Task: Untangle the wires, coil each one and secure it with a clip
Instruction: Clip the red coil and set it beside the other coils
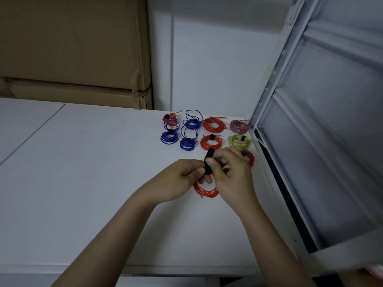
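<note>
A coiled red wire [205, 191] hangs just above the white table [83, 162], held between both hands. My left hand [182, 179] grips the coil's upper part, fingers curled round it. My right hand [232, 172] pinches a black strap clip [208, 162] that wraps the coil and sticks up between my thumbs. Behind them lie several finished coils, each with a black strap: blue coils [169, 136], red coils [211, 141], a yellow-green coil [238, 141], a pink coil [239, 126]. Another red coil [249, 158] lies partly hidden behind my right hand.
Cardboard boxes [72, 48] stand at the back left against the wall. A white framed door or panel [310, 141] leans in along the table's right edge, close to the coils. Bare table surface stretches to the left.
</note>
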Demonstrator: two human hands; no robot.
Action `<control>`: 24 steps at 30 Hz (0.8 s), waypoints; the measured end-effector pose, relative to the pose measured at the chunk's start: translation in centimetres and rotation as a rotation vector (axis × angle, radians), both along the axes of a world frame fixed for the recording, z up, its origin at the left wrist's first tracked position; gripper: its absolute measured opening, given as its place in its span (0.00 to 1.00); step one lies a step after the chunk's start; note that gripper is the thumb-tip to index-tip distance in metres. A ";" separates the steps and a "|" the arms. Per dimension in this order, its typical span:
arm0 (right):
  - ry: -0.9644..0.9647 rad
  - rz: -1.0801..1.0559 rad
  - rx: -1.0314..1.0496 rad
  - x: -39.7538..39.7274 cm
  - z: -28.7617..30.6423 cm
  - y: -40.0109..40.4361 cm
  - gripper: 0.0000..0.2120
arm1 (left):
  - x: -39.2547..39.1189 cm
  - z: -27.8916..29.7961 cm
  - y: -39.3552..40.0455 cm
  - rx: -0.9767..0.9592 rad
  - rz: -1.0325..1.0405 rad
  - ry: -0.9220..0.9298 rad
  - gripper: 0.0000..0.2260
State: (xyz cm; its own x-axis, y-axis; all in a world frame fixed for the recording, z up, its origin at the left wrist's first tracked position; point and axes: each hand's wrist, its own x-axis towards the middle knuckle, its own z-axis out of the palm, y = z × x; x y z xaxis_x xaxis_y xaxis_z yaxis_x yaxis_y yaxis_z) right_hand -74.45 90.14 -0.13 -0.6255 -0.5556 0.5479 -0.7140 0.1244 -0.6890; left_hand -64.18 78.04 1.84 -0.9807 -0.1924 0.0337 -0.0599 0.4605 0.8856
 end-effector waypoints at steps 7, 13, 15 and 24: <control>-0.041 0.030 -0.002 0.0 0.5 0.0 0.03 | -0.3 0.2 0.3 0.008 0.100 0.065 0.06; -0.421 0.152 -0.021 0.0 1.5 0.3 0.09 | 0.1 0.5 0.8 -0.179 0.154 0.191 0.23; -0.531 0.184 -0.039 -0.1 2.0 0.3 0.09 | 0.2 0.5 0.7 -0.252 0.139 0.243 0.22; -0.468 0.188 -0.070 -0.1 2.7 0.9 0.10 | -0.4 0.1 0.5 -0.469 0.210 0.427 0.12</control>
State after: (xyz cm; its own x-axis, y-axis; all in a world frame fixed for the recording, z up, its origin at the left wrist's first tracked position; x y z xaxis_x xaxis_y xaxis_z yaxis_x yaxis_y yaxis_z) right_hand -74.50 91.02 2.56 -0.7058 -0.6537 0.2730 -0.3327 -0.0344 -0.9424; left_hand -64.54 78.50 1.90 -0.8062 -0.2479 0.5373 0.1214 0.8195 0.5601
